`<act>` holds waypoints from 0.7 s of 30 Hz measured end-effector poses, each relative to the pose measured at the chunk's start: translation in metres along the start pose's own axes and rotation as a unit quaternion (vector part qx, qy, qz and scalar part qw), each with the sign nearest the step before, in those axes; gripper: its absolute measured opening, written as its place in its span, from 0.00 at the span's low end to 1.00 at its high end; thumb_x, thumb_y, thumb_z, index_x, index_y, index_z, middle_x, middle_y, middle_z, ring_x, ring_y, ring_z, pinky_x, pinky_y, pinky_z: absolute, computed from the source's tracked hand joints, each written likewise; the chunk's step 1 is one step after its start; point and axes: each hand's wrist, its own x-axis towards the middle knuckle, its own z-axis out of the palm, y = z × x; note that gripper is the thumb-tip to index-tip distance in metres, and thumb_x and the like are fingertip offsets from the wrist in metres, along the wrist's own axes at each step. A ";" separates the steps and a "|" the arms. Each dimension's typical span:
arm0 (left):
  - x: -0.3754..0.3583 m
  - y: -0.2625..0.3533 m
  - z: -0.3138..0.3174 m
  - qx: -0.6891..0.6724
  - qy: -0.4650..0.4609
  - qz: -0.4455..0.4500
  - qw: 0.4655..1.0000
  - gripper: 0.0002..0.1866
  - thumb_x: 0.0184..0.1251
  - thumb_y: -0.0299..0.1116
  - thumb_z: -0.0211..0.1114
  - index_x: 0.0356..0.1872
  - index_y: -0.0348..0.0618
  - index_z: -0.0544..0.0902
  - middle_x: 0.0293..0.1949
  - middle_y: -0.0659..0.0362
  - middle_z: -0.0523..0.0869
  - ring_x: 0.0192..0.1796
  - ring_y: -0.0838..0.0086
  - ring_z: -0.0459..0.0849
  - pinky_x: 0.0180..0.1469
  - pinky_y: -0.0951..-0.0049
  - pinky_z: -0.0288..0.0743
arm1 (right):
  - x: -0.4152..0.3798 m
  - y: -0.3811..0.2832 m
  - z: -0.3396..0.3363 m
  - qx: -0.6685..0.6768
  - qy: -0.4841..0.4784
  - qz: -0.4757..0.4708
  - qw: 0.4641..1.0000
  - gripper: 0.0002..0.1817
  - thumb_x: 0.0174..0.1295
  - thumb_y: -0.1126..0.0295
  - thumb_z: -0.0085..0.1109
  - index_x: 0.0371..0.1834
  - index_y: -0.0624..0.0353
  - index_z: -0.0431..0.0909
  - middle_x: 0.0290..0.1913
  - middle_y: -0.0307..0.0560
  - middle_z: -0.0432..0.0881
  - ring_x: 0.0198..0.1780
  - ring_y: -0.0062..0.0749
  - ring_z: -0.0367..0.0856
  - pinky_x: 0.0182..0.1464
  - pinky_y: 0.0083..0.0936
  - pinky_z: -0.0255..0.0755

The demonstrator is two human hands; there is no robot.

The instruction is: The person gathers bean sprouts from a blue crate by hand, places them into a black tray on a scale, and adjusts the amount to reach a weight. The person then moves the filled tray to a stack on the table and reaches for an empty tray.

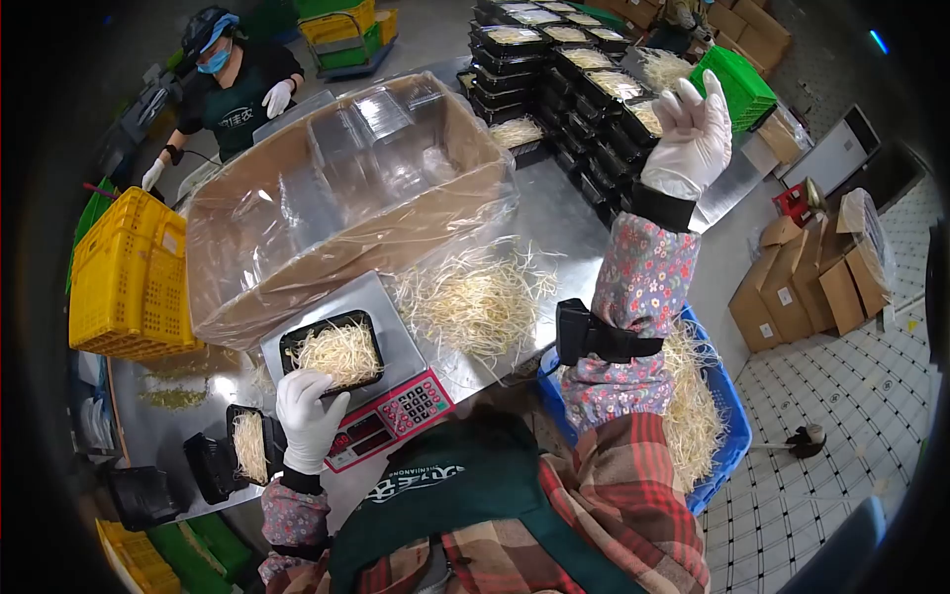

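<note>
On the scale rests a black tray filled with bean sprouts. My left hand, white-gloved, has its fingers closed on the near left corner of this tray. My right hand, also gloved, is raised at the far right beside the stacked black trays. Its fingers are apart and it holds nothing visible. Between the scale and my right arm lies a loose pile of bean sprouts on the metal table.
A large carton lined with plastic holds clear lids. Under my right arm stands a blue crate of sprouts. A yellow crate and another filled tray are at left. Across the table is a co-worker.
</note>
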 end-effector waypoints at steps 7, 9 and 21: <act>0.035 0.036 0.028 -0.128 -0.040 -0.052 0.990 0.36 0.43 0.28 0.80 0.59 0.39 0.78 0.57 0.47 0.82 0.60 0.53 0.80 0.63 0.59 0.73 | -0.068 0.050 -0.009 -0.111 -0.203 0.224 0.947 0.16 0.70 0.66 0.58 0.56 0.62 0.80 0.39 0.47 0.88 0.33 0.25 0.85 0.37 0.18 0.79; 0.063 0.054 0.044 -0.170 -0.119 -0.053 0.977 0.43 0.44 0.32 0.81 0.65 0.34 0.71 0.64 0.43 0.75 0.66 0.51 0.74 0.68 0.59 0.69 | -0.121 0.079 -0.062 -0.240 -0.331 0.192 0.892 0.24 0.63 0.70 0.66 0.62 0.61 0.77 0.58 0.48 0.82 0.54 0.30 0.82 0.57 0.26 0.76; 0.089 0.046 0.273 0.126 -0.455 0.041 0.880 0.73 0.28 0.43 0.86 0.79 0.63 0.43 0.80 0.52 0.43 0.77 0.37 0.46 0.60 0.16 0.57 | -0.250 0.108 -0.174 -0.659 -0.637 0.235 0.323 0.77 0.28 0.53 0.86 0.82 0.39 0.36 0.82 0.60 0.35 0.80 0.68 0.37 0.67 0.74 0.52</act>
